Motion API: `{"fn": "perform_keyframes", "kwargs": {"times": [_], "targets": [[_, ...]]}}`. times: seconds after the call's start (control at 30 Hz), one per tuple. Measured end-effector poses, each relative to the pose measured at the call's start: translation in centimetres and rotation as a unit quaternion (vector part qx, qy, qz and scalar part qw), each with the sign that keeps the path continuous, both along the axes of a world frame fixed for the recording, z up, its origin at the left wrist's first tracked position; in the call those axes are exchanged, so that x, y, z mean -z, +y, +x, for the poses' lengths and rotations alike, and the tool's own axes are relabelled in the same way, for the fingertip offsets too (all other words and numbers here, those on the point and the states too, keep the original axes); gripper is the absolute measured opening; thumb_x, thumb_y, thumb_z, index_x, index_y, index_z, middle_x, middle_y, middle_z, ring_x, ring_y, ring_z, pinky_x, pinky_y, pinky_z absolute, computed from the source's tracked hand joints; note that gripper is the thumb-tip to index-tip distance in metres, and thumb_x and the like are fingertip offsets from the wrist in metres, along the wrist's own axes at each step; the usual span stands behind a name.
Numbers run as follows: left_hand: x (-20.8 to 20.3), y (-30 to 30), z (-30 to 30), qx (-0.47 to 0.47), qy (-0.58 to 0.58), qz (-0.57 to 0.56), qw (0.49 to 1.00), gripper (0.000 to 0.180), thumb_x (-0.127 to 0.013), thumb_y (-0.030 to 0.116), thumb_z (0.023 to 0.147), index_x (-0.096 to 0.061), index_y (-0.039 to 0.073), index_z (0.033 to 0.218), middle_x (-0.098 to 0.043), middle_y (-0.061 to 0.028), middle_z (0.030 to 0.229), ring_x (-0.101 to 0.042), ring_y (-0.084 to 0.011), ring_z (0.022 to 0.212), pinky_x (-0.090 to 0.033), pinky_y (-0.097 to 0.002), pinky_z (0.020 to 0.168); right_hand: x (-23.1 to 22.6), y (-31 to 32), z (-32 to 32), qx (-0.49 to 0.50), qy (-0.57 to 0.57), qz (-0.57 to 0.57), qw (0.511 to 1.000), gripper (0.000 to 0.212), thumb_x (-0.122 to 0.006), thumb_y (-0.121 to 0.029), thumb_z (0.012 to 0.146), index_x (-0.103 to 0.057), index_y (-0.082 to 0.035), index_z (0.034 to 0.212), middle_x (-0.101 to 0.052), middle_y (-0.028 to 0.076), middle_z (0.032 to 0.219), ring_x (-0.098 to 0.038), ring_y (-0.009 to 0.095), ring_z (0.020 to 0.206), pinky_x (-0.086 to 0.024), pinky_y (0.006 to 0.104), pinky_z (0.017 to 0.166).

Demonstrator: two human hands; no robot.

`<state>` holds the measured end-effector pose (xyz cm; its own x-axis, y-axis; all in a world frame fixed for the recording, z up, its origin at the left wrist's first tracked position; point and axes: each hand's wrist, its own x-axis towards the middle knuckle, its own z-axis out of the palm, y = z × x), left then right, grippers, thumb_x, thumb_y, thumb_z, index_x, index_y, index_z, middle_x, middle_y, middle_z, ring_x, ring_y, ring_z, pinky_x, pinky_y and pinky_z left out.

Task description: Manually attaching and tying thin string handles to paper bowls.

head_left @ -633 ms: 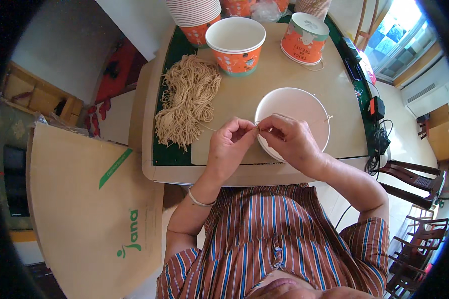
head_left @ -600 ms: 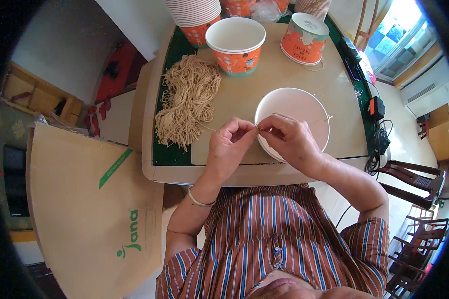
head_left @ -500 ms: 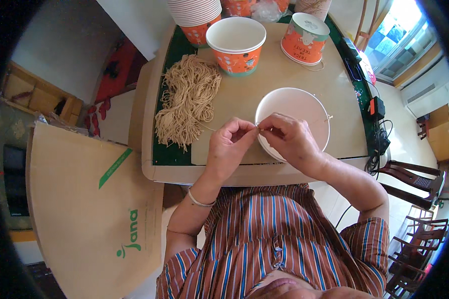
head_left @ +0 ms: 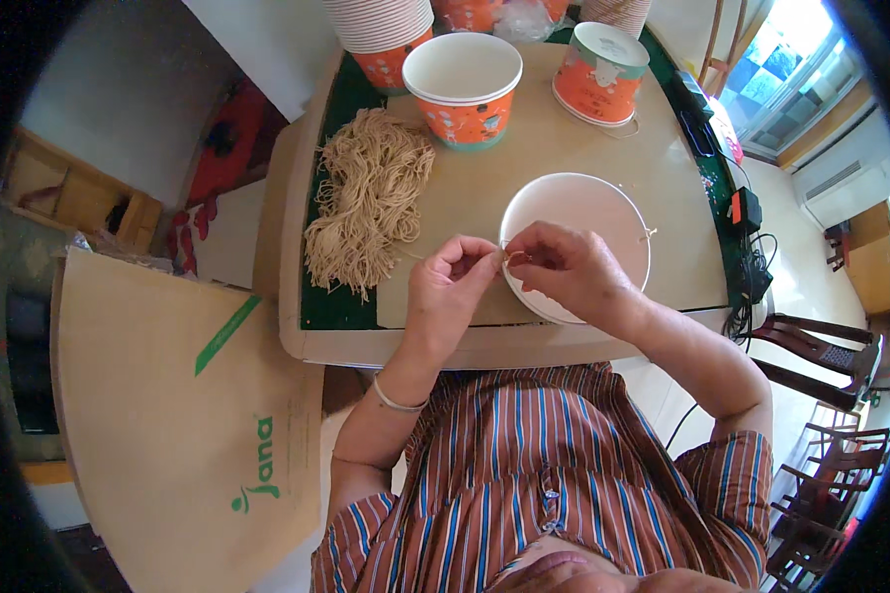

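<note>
A paper bucket (head_left: 585, 210), white inside, stands mouth up in front of me. At its left rim my left hand (head_left: 453, 292) and my right hand (head_left: 576, 269) meet, fingertips pinched together. Between them is a thin beige string (head_left: 515, 256), part of it looped at the right fingertips; the fingers hide most of it. A small beige knot (head_left: 650, 233) sticks out at the bucket's right rim. Left of my hands lies a heap of beige strings (head_left: 371, 203). Beyond the bucket are nested orange-and-white buckets (head_left: 468, 114) and an upside-down orange bucket (head_left: 599, 84) with a string loop beside it.
Tall bucket stacks (head_left: 379, 40) line the table's far edge, beside a crumpled plastic bag (head_left: 526, 18). Black cables and adapters (head_left: 752, 262) run along the right edge. A large cardboard box (head_left: 168, 415) stands at the left, and a dark wooden chair (head_left: 811, 356) at the right.
A loop of string now shows at my right fingertips, which have turned slightly. Both hands stay at the bucket's left rim. The whole view has shifted a little.
</note>
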<state>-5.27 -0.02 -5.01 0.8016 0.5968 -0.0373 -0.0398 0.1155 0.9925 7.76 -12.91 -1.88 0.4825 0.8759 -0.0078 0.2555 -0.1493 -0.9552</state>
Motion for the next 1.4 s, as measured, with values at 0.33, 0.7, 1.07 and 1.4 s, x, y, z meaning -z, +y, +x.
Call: {"fn": "perform_keyframes", "kwargs": {"times": [0.33,0.7,1.07,1.4], "targets": [[-0.1,0.0,-0.3,0.002,0.001,0.010,1.000,0.006,-0.068,0.009,0.093,-0.068,0.003,0.095,-0.064,0.0048,0.082,-0.055,-0.0008,0.073,-0.045,-0.0170,0.066,-1.8,0.2,0.2,-0.023,0.028,-0.086,0.996,0.015,-0.062,-0.013,0.095,-0.066,-0.001,0.104,-0.068,0.002,0.083,-0.061,0.005,0.069,-0.047,0.0201,0.056],[0.7,0.4,-0.2,0.014,-0.011,0.040,0.999,0.004,-0.068,0.006,0.092,-0.067,0.003,0.095,-0.064,0.0047,0.081,-0.055,-0.0022,0.073,-0.047,-0.0188,0.068,-1.5,0.6,0.4,-0.008,0.114,-0.087,0.990,0.012,-0.061,-0.010,0.095,-0.065,-0.001,0.102,-0.067,0.003,0.082,-0.058,0.006,0.064,-0.046,0.0203,0.055],[0.8,0.3,-0.3,0.023,-0.020,-0.003,1.000,0.005,-0.068,0.007,0.092,-0.068,0.003,0.096,-0.063,0.0061,0.081,-0.054,-0.0004,0.072,-0.045,-0.0167,0.066,-1.7,0.8,0.0,0.023,0.126,-0.093,0.987,0.009,-0.063,-0.009,0.094,-0.063,-0.001,0.097,-0.067,0.003,0.080,-0.058,0.006,0.063,-0.045,0.0205,0.053],[0.5,0.1,-0.3,0.007,-0.003,0.053,0.999,0.005,-0.069,0.007,0.091,-0.067,0.004,0.093,-0.063,0.0054,0.081,-0.054,-0.0011,0.072,-0.046,-0.0180,0.066,-0.8,0.5,-0.4,0.031,0.047,-0.038,0.998,0.015,-0.068,-0.011,0.088,-0.069,0.002,0.097,-0.070,0.007,0.080,-0.064,0.011,0.066,-0.053,0.0262,0.061]]}}
